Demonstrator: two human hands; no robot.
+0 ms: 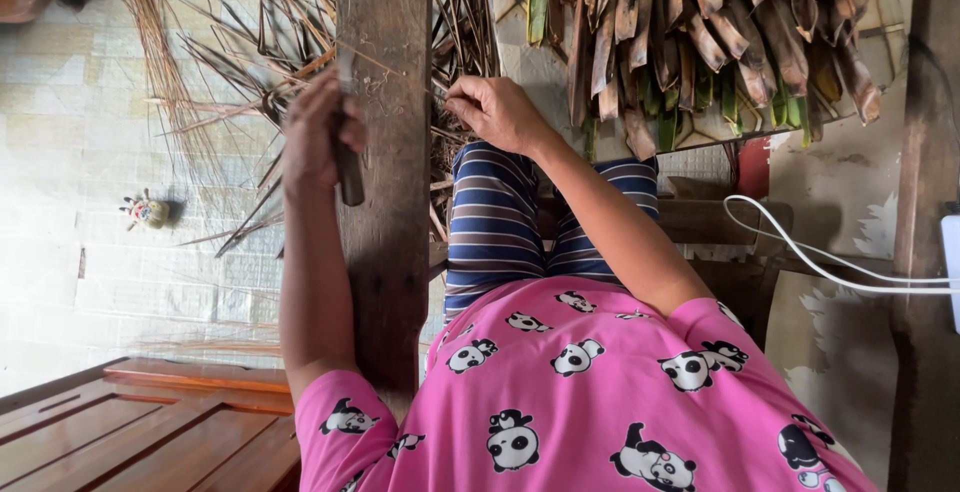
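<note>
White cable (pixel 830 257), wooden door (pixel 150 432), small toy (pixel 146 211) on tiles.

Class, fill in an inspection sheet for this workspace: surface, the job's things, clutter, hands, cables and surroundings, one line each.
Surface: a dark, worn wooden plank runs between the hands, over a pale tiled floor.
Job's things: a dark-handled knife and a thin dry leaf strip stretched across the plank.
Clutter: dry brown leaf ribs and strips scattered on the floor; a bundle of green-brown leaves piled nearby.
Hands: left hand closed on the knife; right hand pinches the strip.
Cables: a white cable loops past the right arm.
Surroundings: reddish-brown wooden panel, small colourful toy on the floor.
</note>
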